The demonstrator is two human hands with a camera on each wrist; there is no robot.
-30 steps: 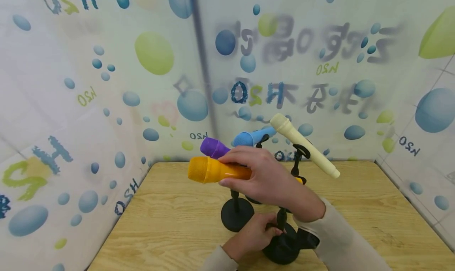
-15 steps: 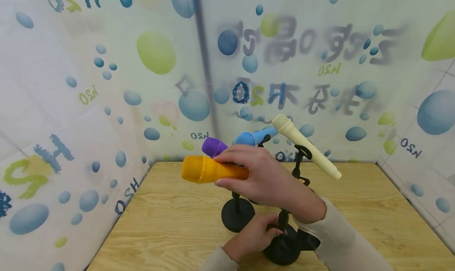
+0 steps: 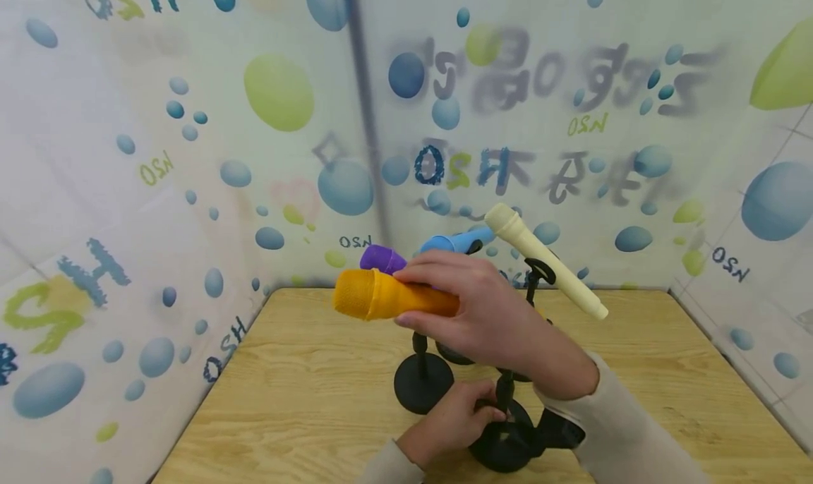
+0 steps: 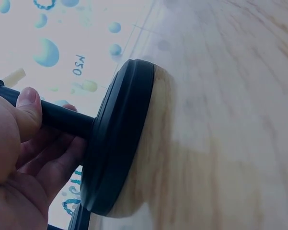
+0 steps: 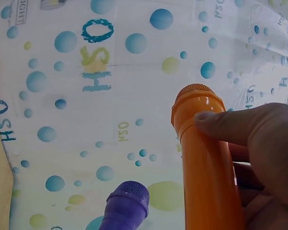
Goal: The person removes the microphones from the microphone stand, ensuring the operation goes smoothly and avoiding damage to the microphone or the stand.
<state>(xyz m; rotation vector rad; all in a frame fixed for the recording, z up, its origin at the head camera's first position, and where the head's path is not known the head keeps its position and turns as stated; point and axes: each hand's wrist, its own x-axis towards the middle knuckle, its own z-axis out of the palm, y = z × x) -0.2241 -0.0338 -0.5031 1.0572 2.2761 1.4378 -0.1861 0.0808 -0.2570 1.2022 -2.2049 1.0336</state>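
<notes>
My right hand [image 3: 485, 315] grips an orange microphone [image 3: 387, 297] by its body, thumb below and fingers over the top, its mesh head pointing left. The right wrist view shows the thumb just under the orange microphone's head [image 5: 196, 103]. Below, my left hand [image 3: 454, 420] holds the black post of the nearest microphone stand [image 3: 502, 445], low down by its round base. In the left wrist view thumb and fingers wrap that post [image 4: 67, 117], and the base sits on the wooden table. My right hand and forearm cover the upper part of this stand.
Behind the orange microphone are a purple microphone [image 3: 381, 258], a light blue one [image 3: 454, 243] and a cream one [image 3: 549, 262] slanting on its stand. Another round stand base [image 3: 423, 384] stands left of the nearest stand. Patterned sheets [image 3: 279, 92] rise around the wooden table [image 3: 286, 371].
The orange microphone in my right hand shifted slightly left, then back right and a little upward. My left hand has stayed on the stand's post.
</notes>
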